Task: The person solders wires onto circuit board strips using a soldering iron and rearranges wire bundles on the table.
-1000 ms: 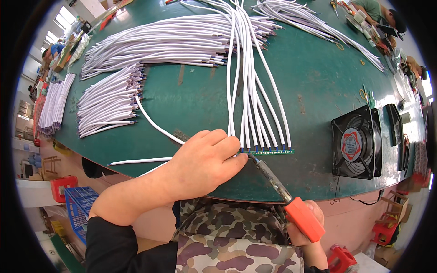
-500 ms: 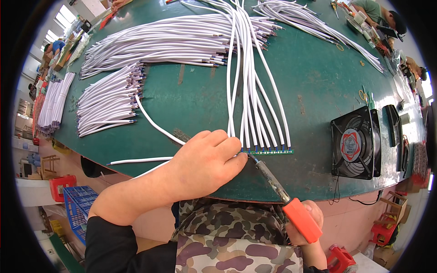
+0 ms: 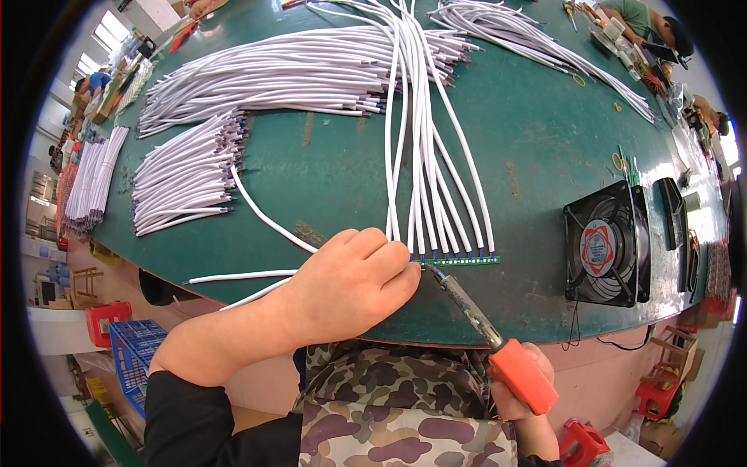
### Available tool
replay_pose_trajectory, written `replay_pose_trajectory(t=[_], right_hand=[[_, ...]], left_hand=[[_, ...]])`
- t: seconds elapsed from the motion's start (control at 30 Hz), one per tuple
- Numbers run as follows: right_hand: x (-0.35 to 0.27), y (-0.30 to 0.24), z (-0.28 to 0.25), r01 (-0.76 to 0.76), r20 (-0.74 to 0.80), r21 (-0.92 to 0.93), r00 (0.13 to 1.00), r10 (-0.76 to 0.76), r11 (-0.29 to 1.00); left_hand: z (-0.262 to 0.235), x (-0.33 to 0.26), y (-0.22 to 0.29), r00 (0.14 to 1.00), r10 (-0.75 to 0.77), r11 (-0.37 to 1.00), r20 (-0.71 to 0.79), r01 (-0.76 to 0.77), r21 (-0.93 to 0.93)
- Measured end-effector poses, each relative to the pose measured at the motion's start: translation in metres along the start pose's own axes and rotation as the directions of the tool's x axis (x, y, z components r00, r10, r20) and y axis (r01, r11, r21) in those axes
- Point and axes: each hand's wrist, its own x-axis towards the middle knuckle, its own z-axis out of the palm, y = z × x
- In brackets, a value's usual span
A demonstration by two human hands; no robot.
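My right hand [image 3: 513,397] grips a soldering iron [image 3: 523,377] by its orange-red handle. Its metal shaft slants up to the left, and the tip sits at a narrow green circuit board [image 3: 475,261], close to my left fingertips. Fingers curled together, my left hand [image 3: 350,284] covers the board's left end; what it pinches is hidden. Several white cables [image 3: 424,156] run down from the far side and meet the board in a row, their blue wire ends on it. More loose white cables [image 3: 241,276] pass under my left hand and wrist.
Piles of white cables [image 3: 257,74] lie on the green table [image 3: 537,167], with a shorter bundle [image 3: 183,175] at left. A black fan [image 3: 607,245] stands at right. A blue crate [image 3: 134,354] is below the left edge. Other people work at the far right and far left.
The soldering iron's handle and my right hand have shifted slightly to the right. The board and its cables have moved a touch left. My left hand stays closed in nearly the same place.
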Motion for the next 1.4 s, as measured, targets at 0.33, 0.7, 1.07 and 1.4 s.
replay_pose_trajectory(t=[0.33,0.7,1.07,1.4], right_hand=[[-0.009,0.002,0.002,-0.039,-0.016,-0.024,0.999,0.038,0.999],[-0.009,0.002,0.008,-0.004,-0.086,-0.065,0.996,-0.002,0.998],[0.004,0.001,-0.001,0.019,0.033,0.058,0.999,-0.021,0.998],[0.009,0.001,0.0,0.094,0.009,0.027,0.995,-0.095,0.995]], left_hand=[[0.002,-0.002,-0.001,1.0,0.004,1.0,-0.031,-0.005,-0.019],[0.002,-0.002,-0.001,1.0,0.008,1.0,-0.013,-0.008,-0.015],[0.003,-0.003,0.001,1.0,0.005,1.0,-0.01,-0.005,0.021],[0.004,-0.002,0.001,1.0,0.011,1.0,-0.013,-0.011,0.021]])
